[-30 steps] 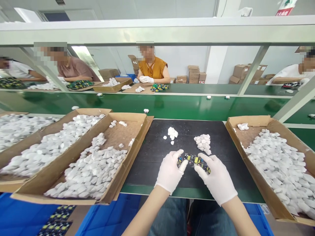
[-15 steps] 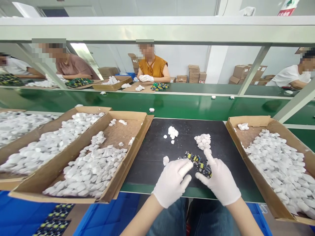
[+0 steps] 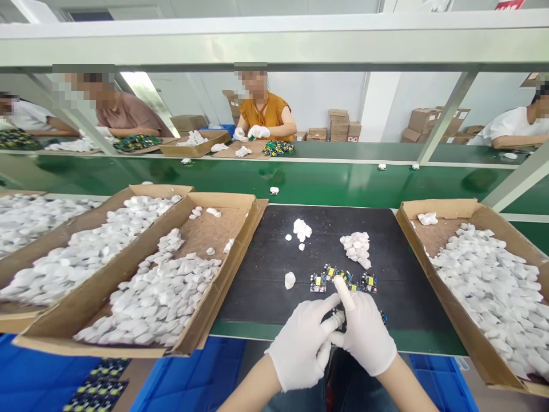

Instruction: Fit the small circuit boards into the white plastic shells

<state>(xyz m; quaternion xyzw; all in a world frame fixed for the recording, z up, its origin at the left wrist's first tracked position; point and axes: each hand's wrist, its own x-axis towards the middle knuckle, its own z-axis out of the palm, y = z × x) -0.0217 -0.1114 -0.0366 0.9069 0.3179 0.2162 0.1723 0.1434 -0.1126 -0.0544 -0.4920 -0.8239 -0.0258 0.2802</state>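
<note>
My left hand [image 3: 302,340] and my right hand [image 3: 366,329], both in white gloves, meet near the front of the black mat [image 3: 257,286]. Between their fingertips is a small circuit board [image 3: 342,321], mostly hidden by the gloves. Both hands are closed on it, the right index finger reaching forward over it. Just beyond lie several circuit boards with yellow parts, one at the left [image 3: 318,282] and one at the right [image 3: 369,282]. A lone white lump [image 3: 290,280] lies left of them. Farther back are a white clump [image 3: 302,230] and a pinkish-white pile [image 3: 356,248].
Cardboard trays of white pieces flank the mat, at the left [image 3: 214,320] and the right [image 3: 454,326]. Behind it runs a green conveyor belt [image 3: 326,186] carrying small white-topped items. Several people sit across, under a metal frame [image 3: 274,43]. Blue bins [image 3: 189,372] stand below.
My hands have drawn together and nearer to me, with a circuit board now between them. My right finger has left the pinkish-white pile. Belt items have shifted slightly right.
</note>
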